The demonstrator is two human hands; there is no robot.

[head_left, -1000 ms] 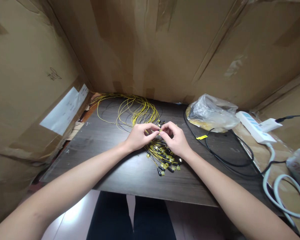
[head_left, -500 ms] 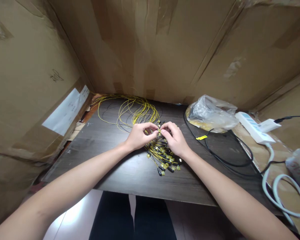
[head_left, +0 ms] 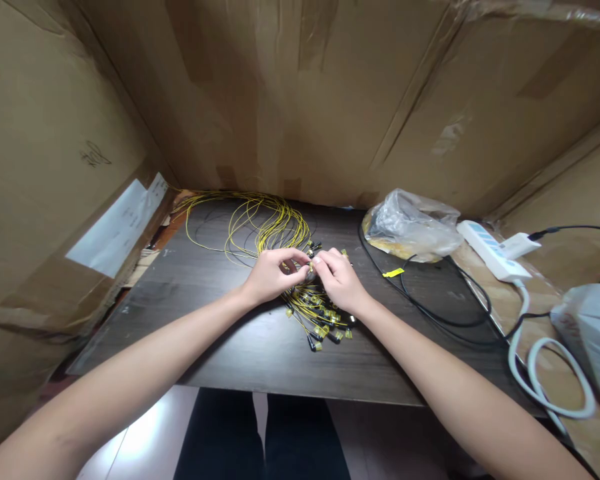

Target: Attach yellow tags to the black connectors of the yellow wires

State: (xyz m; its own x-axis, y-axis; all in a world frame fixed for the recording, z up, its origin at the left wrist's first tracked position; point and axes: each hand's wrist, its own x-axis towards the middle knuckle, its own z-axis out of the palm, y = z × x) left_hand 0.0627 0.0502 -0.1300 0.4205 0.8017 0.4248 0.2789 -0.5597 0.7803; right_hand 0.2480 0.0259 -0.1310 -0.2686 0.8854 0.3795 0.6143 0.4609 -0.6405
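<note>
Change: Both hands have drifted slightly toward 9 o'clock and the pinch between them has tightened since a second ago; the view has tipped a little too.
Left hand: left hand (head_left: 270,275) pinches a small connector (head_left: 311,266) at the end of a yellow wire, fingertips closed on it.
Right hand: right hand (head_left: 339,280) meets it from 3 o'clock, thumb and forefinger gripping the same small piece.
Wires: wire bundle (head_left: 275,223) coils toward 11 o'clock on the worktop (head_left: 220,333); the tagged ends (head_left: 325,320) fan out just below the hands at 6 o'clock.
Surroundings: plastic bag (head_left: 413,223) at 2 o'clock, black cable (head_left: 445,313) and power strip (head_left: 490,250) at 3 o'clock, cardboard wall (head_left: 330,100) behind.
Doing it well: judged from the grip, holding the connector by its body rather than the thin wire, and keeping the other ends lying flat, should avoid kinks and tangles.
</note>
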